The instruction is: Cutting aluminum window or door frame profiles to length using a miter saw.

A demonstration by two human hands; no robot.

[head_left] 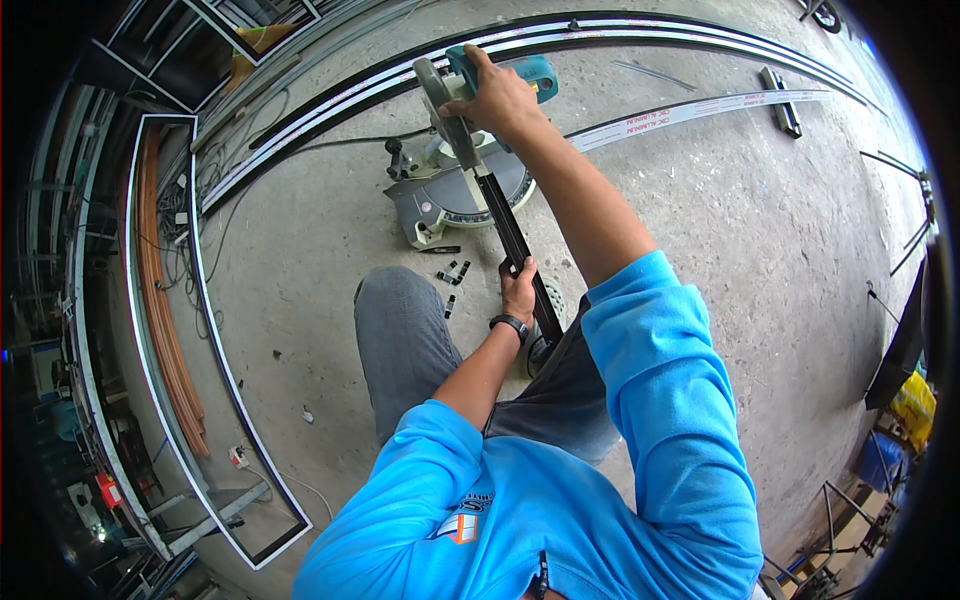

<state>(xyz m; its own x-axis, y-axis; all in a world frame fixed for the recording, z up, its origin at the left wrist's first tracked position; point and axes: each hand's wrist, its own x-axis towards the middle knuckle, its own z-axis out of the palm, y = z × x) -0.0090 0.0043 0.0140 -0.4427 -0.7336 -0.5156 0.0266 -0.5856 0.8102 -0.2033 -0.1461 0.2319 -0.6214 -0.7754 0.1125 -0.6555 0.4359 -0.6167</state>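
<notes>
the right hand (pixel 505 98) is closed around the handle of a teal-and-grey miter saw (pixel 445 198), thumb on the left side of the grip. the left hand (pixel 517 295), nearer the person, has its fingers curled around a long black metal profile (pixel 508 228), which slants from under the saw's head at the far end down between the knees. several short black pieces (pixel 455 272) lie on the concrete floor (pixel 780 260) just left of that profile. on the left, a long rectangular frame (pixel 218 400) surrounds brown lengths of stock (pixel 165 310). far right of the saw runs a white-filmed strip (pixel 650 121). a yellow bag (pixel 915 408) sits at the right edge, its contents hidden.
</notes>
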